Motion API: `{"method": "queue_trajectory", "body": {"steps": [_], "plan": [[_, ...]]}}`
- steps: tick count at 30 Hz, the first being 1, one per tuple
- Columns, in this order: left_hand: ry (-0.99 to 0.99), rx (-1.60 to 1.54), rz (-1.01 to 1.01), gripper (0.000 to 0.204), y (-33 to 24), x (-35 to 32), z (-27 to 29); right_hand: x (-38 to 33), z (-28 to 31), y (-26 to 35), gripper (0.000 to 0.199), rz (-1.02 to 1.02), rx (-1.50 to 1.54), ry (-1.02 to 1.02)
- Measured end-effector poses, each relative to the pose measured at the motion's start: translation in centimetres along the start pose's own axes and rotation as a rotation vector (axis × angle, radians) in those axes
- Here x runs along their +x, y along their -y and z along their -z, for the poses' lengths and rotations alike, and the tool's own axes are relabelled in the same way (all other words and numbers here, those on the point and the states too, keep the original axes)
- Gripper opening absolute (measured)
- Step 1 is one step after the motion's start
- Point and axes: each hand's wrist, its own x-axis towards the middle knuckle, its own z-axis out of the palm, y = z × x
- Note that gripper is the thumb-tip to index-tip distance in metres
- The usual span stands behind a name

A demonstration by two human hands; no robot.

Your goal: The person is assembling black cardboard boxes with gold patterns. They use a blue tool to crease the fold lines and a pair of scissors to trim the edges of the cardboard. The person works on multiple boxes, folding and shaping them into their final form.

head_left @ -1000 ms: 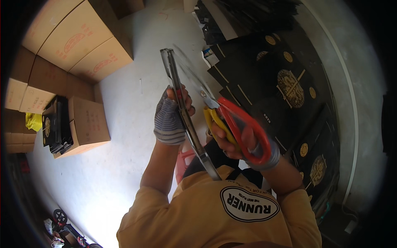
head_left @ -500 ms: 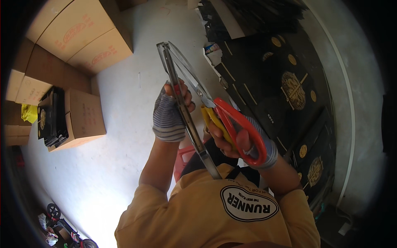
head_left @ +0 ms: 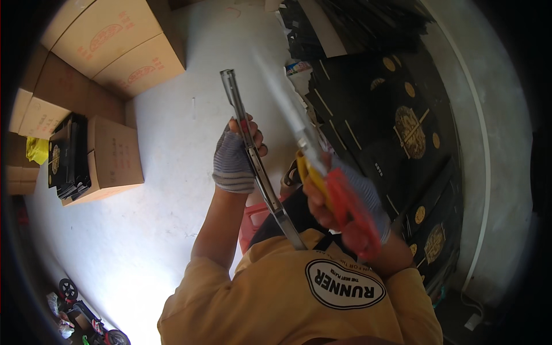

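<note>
A long, narrow metal bar-like tool (head_left: 265, 179) slants from above my left hand down toward my shirt. My left hand (head_left: 236, 158), in a striped fingerless glove, is closed round its upper part, where a small red spot shows. In my right hand (head_left: 370, 192), also gloved, are large scissors with red handles (head_left: 357, 227), smeared by motion. Their blades (head_left: 287, 106) point up and away, apart from the metal tool. A yellow handle-like piece (head_left: 315, 179) lies under the same fingers; its kind is unclear.
Flat black card sheets with gold designs (head_left: 374, 126) are spread at the right, beside the wall. Large brown cartons (head_left: 115, 46) stand at the far left, with black folded pieces (head_left: 72, 158) on one. Below me is a red plastic stool (head_left: 251, 221); wheeled things (head_left: 86, 316) lie at lower left.
My right hand has swung the scissors to the right, away from the metal tool. The blades, open and alongside the tool before, are now a blurred streak. My left hand has barely moved.
</note>
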Motion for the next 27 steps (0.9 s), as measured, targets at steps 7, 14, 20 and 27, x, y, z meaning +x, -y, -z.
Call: {"method": "queue_trajectory", "body": {"steps": [7, 14, 20, 27], "plan": [[0.169, 0.13, -0.092, 0.044, -0.9, -0.4, -0.6, -0.5, -1.4, 3.4, 0.079, 0.387, -1.428, -0.344], [0.158, 0.467, -0.31, 0.043, -1.3, -1.6, -0.9, -4.1, -2.8, 7.4, 0.072, 0.472, -1.506, -0.205], [0.251, 0.752, -0.474, 0.04, -1.6, -2.0, 1.3, -4.6, -7.1, 9.9, 0.071, 0.064, -1.705, -0.336], [0.442, 1.048, -0.733, 0.032, -3.6, -2.1, -0.8, -6.9, -7.4, 10.7, 0.075, 0.221, -1.826, -0.241]]}}
